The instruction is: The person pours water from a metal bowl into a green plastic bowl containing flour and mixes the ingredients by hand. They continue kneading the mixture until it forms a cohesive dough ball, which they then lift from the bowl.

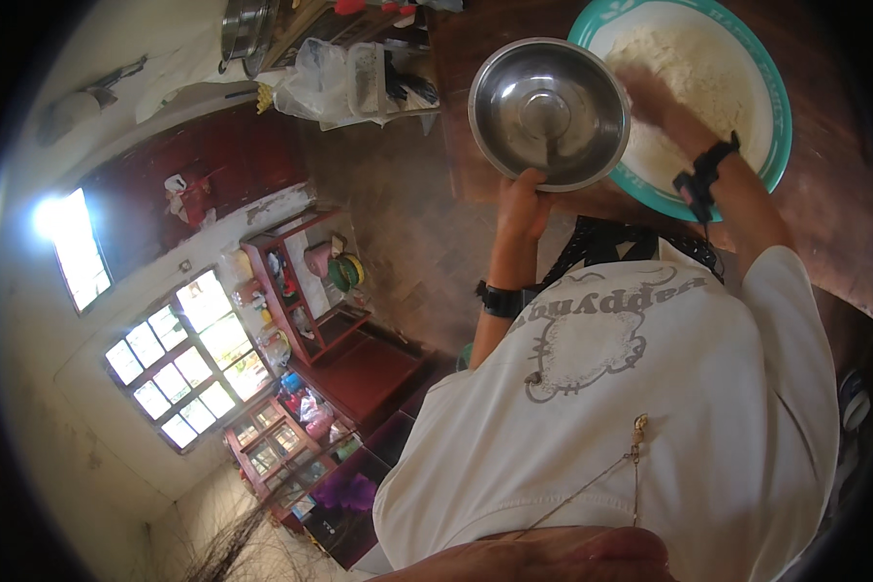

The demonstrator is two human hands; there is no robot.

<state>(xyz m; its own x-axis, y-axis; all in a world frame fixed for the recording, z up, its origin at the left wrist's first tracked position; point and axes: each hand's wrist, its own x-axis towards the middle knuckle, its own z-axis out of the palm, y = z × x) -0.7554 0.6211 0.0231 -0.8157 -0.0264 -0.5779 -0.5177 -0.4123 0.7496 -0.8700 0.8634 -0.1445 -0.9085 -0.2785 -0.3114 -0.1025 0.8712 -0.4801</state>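
Observation:
My left hand [525, 207] grips the near rim of a stainless steel bowl [582, 145], its thumb over the edge. Inside, the bowl looks bare apart from a dark streak near its middle. My right hand [644, 94], blurred, is at the left side of a large white basin with a turquoise rim [780, 138]. Pale flour [706, 80] lies heaped in this basin. The right hand is beside the steel bowl's right edge; its fingers are too blurred to tell their pose. Both wrists wear black straps.
Under the basin is a brown wooden table [829, 211]. Beyond its left edge, a white plastic container [367, 76] and a clear plastic bag [320, 80] stand on a shelf. A red wooden cabinet [291, 291] stands farther off by the windows.

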